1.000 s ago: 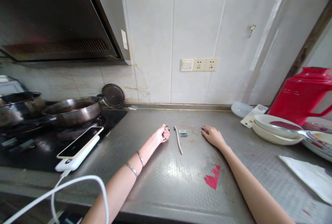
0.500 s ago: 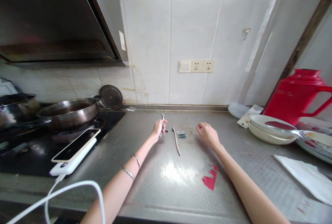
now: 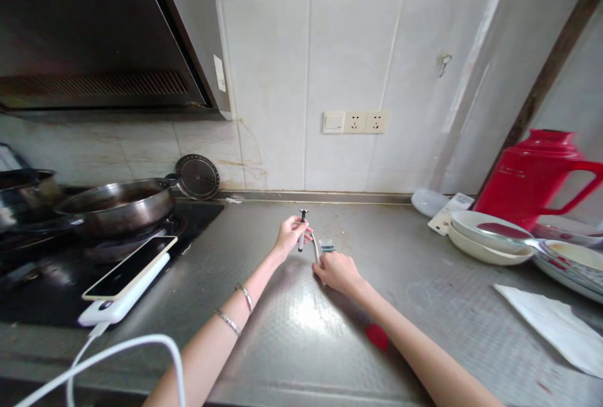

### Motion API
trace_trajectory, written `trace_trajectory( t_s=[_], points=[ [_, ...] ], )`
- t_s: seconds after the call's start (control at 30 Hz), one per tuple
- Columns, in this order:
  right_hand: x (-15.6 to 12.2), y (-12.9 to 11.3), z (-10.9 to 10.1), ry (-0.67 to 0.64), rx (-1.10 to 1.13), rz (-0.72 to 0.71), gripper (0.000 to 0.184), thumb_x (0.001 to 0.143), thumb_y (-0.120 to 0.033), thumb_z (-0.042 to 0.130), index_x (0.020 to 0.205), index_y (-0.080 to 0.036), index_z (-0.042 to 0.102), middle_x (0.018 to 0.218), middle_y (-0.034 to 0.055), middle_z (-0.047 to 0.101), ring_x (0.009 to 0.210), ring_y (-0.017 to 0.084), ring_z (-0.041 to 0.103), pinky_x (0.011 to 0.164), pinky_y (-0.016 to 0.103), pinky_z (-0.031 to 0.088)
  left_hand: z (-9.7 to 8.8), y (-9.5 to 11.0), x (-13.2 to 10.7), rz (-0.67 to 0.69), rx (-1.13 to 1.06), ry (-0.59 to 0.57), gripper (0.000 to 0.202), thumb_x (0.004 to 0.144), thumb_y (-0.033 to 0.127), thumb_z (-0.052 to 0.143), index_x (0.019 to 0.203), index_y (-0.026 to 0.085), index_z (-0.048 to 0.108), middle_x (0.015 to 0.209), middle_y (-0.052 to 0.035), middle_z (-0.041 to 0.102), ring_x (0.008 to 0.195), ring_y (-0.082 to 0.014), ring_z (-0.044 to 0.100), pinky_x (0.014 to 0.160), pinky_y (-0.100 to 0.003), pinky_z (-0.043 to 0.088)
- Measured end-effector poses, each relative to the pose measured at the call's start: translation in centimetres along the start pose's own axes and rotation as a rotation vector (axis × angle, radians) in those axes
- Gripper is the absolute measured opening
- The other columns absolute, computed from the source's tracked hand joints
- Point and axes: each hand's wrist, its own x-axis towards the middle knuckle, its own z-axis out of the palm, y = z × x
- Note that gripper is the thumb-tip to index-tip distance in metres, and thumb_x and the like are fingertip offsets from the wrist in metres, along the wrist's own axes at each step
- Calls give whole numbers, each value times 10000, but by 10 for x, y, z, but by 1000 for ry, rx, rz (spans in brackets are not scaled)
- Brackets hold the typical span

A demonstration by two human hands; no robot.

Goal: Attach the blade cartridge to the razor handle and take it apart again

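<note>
My left hand [image 3: 291,235] is closed around a small razor [image 3: 301,237] with a narrow T-shaped head and a black and silver handle, held upright just over the counter. A slim, curved beige stick [image 3: 316,249] stands between the two hands, its upper end close to my left fingers. My right hand [image 3: 336,271] has its fingers curled at the stick's lower end and seems to grip it. Right behind that hand lies a small clear and teal piece [image 3: 326,245], partly covered by the knuckles. Under my right forearm shows a torn red scrap [image 3: 377,336].
On the left, a phone [image 3: 132,269] rests on a white power bank with a cable, near a steel pan [image 3: 117,206] on the black hob. To the right are stacked bowls [image 3: 490,244], a red thermos jug [image 3: 527,181] and a white paper sheet [image 3: 551,325].
My right hand has moved left and toward me onto the beige stick's lower end, partly covering the teal piece. My left hand has turned the razor so its T-shaped head shows.
</note>
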Motion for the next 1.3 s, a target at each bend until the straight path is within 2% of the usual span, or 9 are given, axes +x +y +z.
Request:
trace_trajectory(
  t_s=[0.13, 0.3, 0.43, 0.57, 0.67, 0.8, 1.03, 1.13, 1.3],
  points=[
    [2, 3, 0, 0, 3, -17, 310, 843, -288, 388, 761, -161, 659, 836, 143, 691, 768, 240, 662, 627, 273, 446, 2, -1, 0, 6, -9, -12, 234, 720, 279, 672, 831, 145, 517, 690, -58, 681, 495, -145, 628, 469, -224, 458],
    [9, 32, -14, 42, 54, 34, 389, 910, -352, 294, 786, -183, 622, 805, 119, 678, 738, 212, 650, 627, 260, 419, 1, 0, 0, 7, -23, -7, 226, 691, 220, 700, 776, 140, 507, 721, -80, 701, 536, -156, 647, 527, -236, 461],
    [18, 75, -23, 248, 249, 89, 345, 915, -301, 276, 925, -184, 600, 765, 80, 658, 713, 184, 614, 643, 256, 413, -2, 2, 1, 5, -19, -31, 227, 670, 181, 716, 750, 140, 507, 735, -83, 707, 575, -165, 663, 578, -242, 464],
    [24, 101, -26, 505, 501, -8, 395, 900, -351, 307, 1085, -168, 603, 863, 81, 659, 798, 184, 591, 735, 270, 427, -3, 1, 1, 22, -35, -68, 227, 653, 138, 723, 703, 139, 502, 734, -86, 708, 626, -159, 669, 664, -259, 479],
    [22, 98, -33, 534, 570, -60, 447, 878, -465, 356, 1079, -190, 645, 912, 80, 659, 807, 193, 580, 747, 278, 431, -2, 1, 1, 21, -56, -80, 253, 615, 102, 741, 678, 139, 499, 730, -84, 707, 664, -149, 666, 689, -249, 474],
    [14, 82, -44, 503, 570, -115, 478, 866, -532, 369, 1064, -219, 671, 828, 65, 646, 749, 186, 560, 692, 276, 428, -2, 3, -1, 21, -9, -91, 245, 599, 107, 746, 651, 140, 509, 730, -71, 707, 684, -147, 655, 624, -215, 454],
    [14, 81, -42, 505, 488, -123, 475, 852, -563, 386, 1008, -245, 702, 716, 59, 606, 746, 197, 542, 693, 281, 412, -2, -1, 0, 50, 47, -131, 229, 600, 138, 738, 653, 146, 516, 728, -67, 707, 702, -160, 651, 649, -239, 452],
    [13, 83, -42, 517, 484, -97, 484, 854, -567, 379, 1003, -240, 703, 722, 61, 612, 757, 199, 543, 710, 285, 413, -2, -4, 0, 50, 104, -138, 217, 608, 145, 722, 658, 147, 511, 745, -79, 707, 707, -167, 649, 586, -217, 424],
    [12, 81, -44, 516, 481, -161, 453, 859, -552, 388, 1009, -256, 697, 747, 53, 624, 757, 190, 540, 708, 279, 412, 0, -1, -2, 56, 145, -171, 218, 624, 159, 701, 659, 153, 487, 769, -91, 708, 649, -146, 627, 519, -198, 376]
  ],
)
